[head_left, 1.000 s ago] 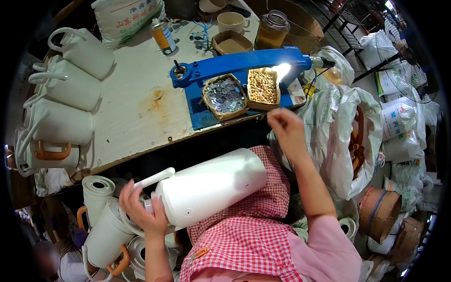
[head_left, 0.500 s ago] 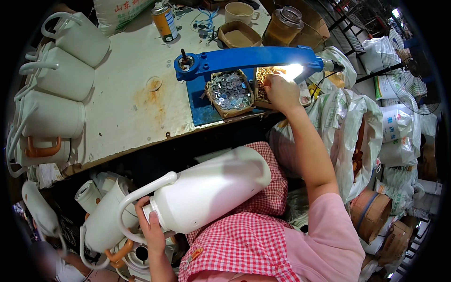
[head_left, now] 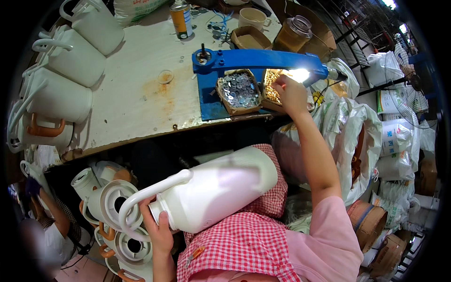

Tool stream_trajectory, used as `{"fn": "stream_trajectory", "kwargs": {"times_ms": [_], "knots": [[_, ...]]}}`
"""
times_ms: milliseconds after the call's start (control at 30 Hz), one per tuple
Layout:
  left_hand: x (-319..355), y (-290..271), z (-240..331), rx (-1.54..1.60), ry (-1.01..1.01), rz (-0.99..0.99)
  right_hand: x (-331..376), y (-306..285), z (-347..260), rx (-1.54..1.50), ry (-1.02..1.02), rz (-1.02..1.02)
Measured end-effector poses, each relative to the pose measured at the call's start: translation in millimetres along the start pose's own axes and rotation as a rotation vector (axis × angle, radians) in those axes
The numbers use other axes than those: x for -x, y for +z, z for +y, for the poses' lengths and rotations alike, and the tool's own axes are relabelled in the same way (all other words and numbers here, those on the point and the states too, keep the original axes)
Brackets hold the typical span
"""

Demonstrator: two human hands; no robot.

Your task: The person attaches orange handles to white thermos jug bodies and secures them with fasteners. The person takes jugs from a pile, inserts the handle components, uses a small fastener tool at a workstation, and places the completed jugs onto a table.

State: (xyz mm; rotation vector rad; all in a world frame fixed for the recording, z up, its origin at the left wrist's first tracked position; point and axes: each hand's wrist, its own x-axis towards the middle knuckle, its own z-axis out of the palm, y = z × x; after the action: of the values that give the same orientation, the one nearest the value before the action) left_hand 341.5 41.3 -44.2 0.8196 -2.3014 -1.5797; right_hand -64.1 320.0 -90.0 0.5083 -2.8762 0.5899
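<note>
A white jug body [head_left: 225, 188] with a long curved handle lies tilted across my lap, its narrow neck toward my left. My left hand [head_left: 159, 228] is wrapped round that neck, with the thumb on the near side. On the bench, my right hand [head_left: 291, 94] is over a cardboard box of small brass-coloured pieces [head_left: 272, 87]. Its fingers are pinched together, and whatever they hold is hidden. Beside that box stands a cardboard box of flat metal washers [head_left: 238, 91]. A blue metal arm [head_left: 263, 58] with a lit lamp [head_left: 299, 74] spans above both boxes.
White jugs [head_left: 63, 91] line the bench's left side. More jugs [head_left: 134, 246] with dark openings are stacked at lower left, near another person [head_left: 58, 225]. A spray can [head_left: 181, 19], a glass jar [head_left: 293, 33] and white sacks [head_left: 338, 127] surround the bench [head_left: 136, 103].
The white jug leaning at lower left is gone from its place, exposing the openings of jugs there. My right hand has drawn slightly back over the brass pieces. The view has shifted.
</note>
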Motion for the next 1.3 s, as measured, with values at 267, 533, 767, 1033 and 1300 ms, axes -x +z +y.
{"fn": "stream_trajectory", "kwargs": {"times_ms": [267, 533, 767, 1033, 1300], "knots": [[-30, -3, -9, 0.018, 0.011, -0.014, -16, -48, -124, -1.054, -0.084, 0.029], [-41, 1, -15, 0.042, 0.044, -0.014, -79, -26, -165, -0.954, -0.322, -0.057], [-53, -1, -11, -0.025, 0.080, 0.011, -84, -23, -167, -0.976, -0.293, -0.172], [-61, 3, -12, -0.021, 0.061, -0.012, -87, -21, -163, -0.832, -0.301, -0.108], [-60, 3, -14, -0.012, 0.035, -0.039, -84, -9, -162, -0.951, -0.305, -0.073]]}}
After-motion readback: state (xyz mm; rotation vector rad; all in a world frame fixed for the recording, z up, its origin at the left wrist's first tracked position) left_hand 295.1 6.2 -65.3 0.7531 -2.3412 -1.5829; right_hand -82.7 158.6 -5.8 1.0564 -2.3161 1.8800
